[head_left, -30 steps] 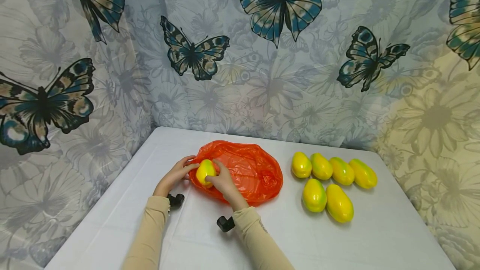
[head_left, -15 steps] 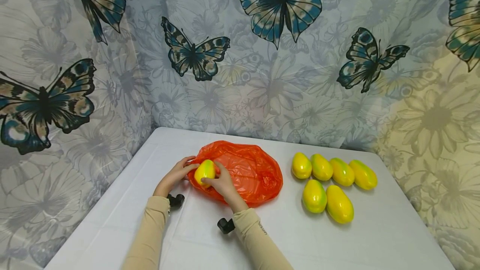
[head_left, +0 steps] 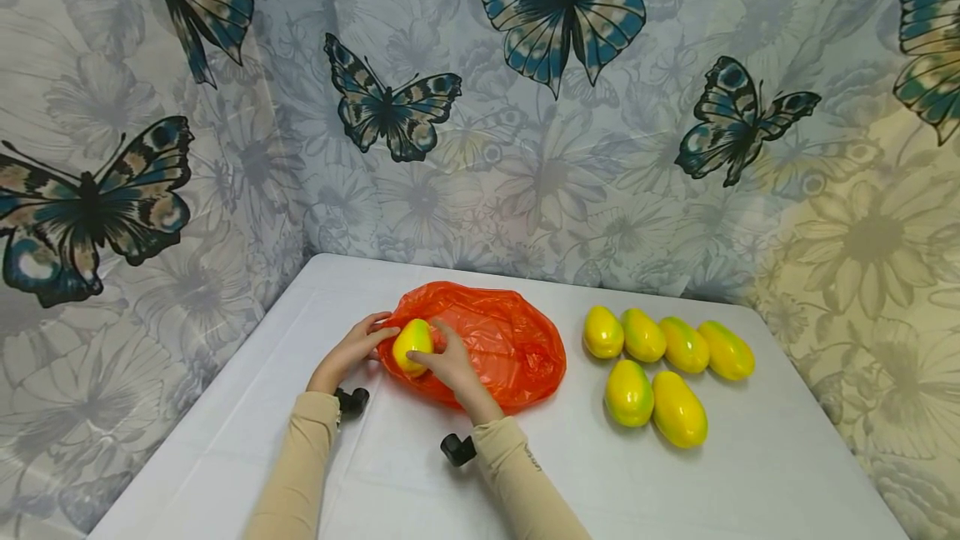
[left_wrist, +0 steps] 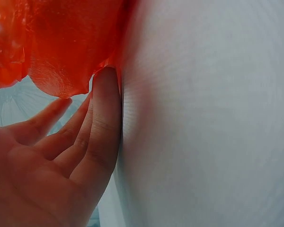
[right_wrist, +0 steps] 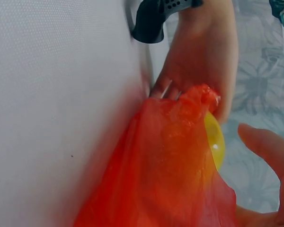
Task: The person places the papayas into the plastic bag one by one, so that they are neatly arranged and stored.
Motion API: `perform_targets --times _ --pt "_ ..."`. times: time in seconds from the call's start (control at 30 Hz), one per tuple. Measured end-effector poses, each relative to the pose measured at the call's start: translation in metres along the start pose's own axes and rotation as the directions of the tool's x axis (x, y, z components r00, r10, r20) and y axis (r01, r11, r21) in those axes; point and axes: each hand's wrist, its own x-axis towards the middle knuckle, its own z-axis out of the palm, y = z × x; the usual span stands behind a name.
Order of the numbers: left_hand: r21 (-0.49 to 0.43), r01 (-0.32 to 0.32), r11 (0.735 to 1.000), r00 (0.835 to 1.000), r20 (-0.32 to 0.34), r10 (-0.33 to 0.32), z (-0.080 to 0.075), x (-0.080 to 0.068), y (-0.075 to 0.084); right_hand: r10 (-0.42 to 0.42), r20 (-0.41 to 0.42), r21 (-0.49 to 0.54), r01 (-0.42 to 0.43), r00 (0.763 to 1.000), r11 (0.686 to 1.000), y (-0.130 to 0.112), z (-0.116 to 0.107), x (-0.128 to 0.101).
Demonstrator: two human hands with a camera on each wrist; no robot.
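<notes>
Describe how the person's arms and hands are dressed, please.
Both arms wear long beige sleeves, the left sleeve plain, the right sleeve with small dark lettering near the cuff. A small black camera is strapped at each wrist. The left hand and right hand are bare, without gloves.

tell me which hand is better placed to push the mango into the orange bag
Right, probably. The right hand already grips the mango at the orange bag mouth, while the left hand holds the bag's edge.

Bare white table (head_left: pixel 390 473) all around the orange bag (head_left: pixel 502 340); six mangoes (head_left: pixel 660 365) clustered well right.
</notes>
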Motion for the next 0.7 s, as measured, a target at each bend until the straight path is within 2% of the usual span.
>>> perform_targets --times 0.2,0.5,0.6,0.7 --pt "-0.001 0.013 1.0 1.0 0.0 -0.013 0.0 0.001 0.001 -0.016 -0.011 -0.003 0.016 1.0 1.0 -0.004 -0.007 -0.002" --pt "-0.012 -0.013 1.0 1.0 0.007 0.013 0.0 0.0 0.001 -0.031 -0.035 -0.008 0.031 0.999 1.0 -0.012 -0.02 -0.008" --pt "-0.019 -0.017 1.0 1.0 0.018 0.018 0.0 -0.003 0.005 -0.063 -0.044 -0.011 0.063 0.997 0.998 -0.016 -0.026 -0.011" --pt "-0.026 -0.01 1.0 1.0 0.029 0.011 -0.001 -0.012 0.015 -0.092 -0.039 0.005 0.092 0.995 0.996 -0.019 -0.033 -0.014"
